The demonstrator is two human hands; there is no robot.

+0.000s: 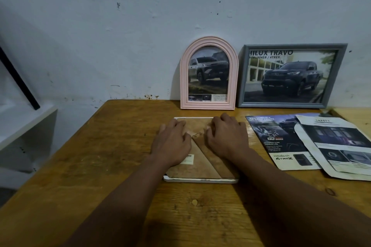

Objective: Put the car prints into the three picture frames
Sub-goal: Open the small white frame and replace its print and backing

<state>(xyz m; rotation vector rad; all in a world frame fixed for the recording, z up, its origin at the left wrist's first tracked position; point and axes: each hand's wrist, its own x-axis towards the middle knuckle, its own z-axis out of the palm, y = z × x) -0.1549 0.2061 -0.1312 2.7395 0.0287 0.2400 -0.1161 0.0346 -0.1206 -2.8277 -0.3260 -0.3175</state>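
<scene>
Seating backing [200, 166] in white frame [200, 181] | left hand [171, 142], right hand [226, 136] bent-fingered on it, grip unclear | I'd press edges evenly.

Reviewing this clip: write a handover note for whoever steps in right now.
Left hand rests open on the brown backing of the white frame, face down on the table. Right hand presses curled fingertips on the backing; hold unclear. Done: pink arched frame and grey frame hold car prints, against the wall. Left: secure the backing, stand the frame; print inside unseen. Loose pages lie to the right.
</scene>
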